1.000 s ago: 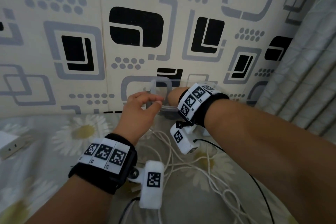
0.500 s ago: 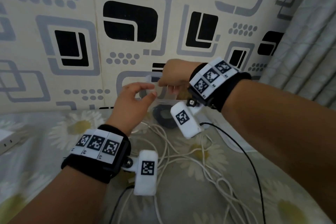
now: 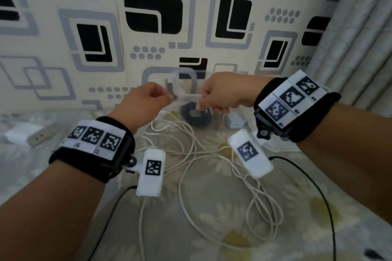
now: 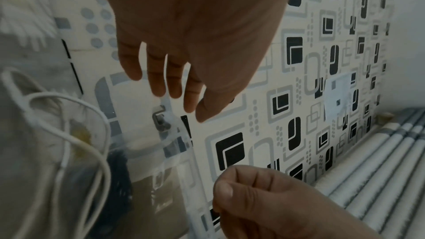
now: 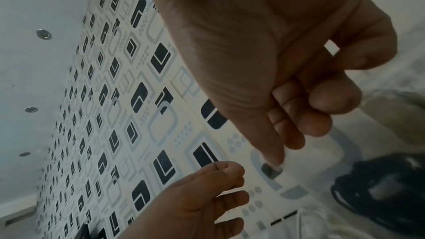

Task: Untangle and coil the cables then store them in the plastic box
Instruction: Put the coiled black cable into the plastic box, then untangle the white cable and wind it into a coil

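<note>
A clear plastic box (image 3: pixel 192 96) stands against the patterned wall, with a grey latch (image 4: pixel 161 117) on its raised lid. Through its walls I see a coiled black cable (image 3: pixel 196 115) lying inside, also in the wrist views (image 4: pixel 119 170) (image 5: pixel 379 197). Tangled white cables (image 3: pixel 191 154) sprawl over the floral sheet in front of the box. My left hand (image 3: pixel 167 97) hovers just left of the box, fingers relaxed and empty (image 4: pixel 184 97). My right hand (image 3: pixel 203 106) hangs over the box's right side, fingers curled with the thumb against them (image 5: pixel 299 124); nothing shows in it.
A white power strip (image 3: pixel 27 135) lies at the far left and a small white charger (image 3: pixel 235 121) sits right of the box. Thin black wrist-camera leads (image 3: pixel 307 176) cross the sheet. A curtain (image 3: pixel 360 48) hangs on the right, and the wall closes the back.
My right hand rose out of the box and drew back to the right, leaving the black coil inside. My left hand came off the box rim.
</note>
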The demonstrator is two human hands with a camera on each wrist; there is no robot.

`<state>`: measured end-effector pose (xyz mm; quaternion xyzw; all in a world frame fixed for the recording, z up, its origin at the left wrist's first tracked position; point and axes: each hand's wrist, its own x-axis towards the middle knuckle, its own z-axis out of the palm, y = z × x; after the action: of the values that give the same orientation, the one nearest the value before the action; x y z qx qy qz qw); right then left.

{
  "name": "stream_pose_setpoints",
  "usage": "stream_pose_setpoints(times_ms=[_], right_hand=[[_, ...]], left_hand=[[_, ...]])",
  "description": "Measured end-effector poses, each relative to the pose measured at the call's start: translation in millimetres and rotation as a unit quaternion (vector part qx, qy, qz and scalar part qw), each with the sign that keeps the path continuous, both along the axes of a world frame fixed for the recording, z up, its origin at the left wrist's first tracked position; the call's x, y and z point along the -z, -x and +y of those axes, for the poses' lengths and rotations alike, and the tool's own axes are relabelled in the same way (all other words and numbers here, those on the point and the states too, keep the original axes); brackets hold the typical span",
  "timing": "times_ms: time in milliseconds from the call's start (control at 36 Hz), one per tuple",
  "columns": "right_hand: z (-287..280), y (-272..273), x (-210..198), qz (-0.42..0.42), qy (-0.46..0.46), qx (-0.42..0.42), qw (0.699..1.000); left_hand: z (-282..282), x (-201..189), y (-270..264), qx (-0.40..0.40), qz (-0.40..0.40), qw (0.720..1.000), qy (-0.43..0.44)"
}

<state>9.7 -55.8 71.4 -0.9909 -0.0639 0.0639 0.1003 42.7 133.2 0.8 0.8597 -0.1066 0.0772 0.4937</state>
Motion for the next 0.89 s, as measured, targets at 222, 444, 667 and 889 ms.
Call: stream_pose_setpoints(times_ms=[222, 444, 667, 889], right_hand=[[8.0, 20.6, 40.3, 0.078, -0.015, -0.028, 0.996], [30.5, 35.2, 78.0, 0.104, -0.024, -0.079, 0.991], [40.2, 47.8, 88.2, 0.069, 0.084, -0.071, 0.992], [18.0, 47.7, 88.1, 0.038, 0.069, -0.003, 0.997]], left_hand=[[24.4, 14.5, 33.6, 0.11, 0.099, 0.981, -0.123], [47.0, 31.7, 60.0, 0.153, 0.149, 0.947, -0.241], [46.8, 47.3, 74.3, 0.147, 0.146, 0.937, -0.283], [50.0, 52.8, 74.4, 0.127, 0.112, 0.94, -0.296]])
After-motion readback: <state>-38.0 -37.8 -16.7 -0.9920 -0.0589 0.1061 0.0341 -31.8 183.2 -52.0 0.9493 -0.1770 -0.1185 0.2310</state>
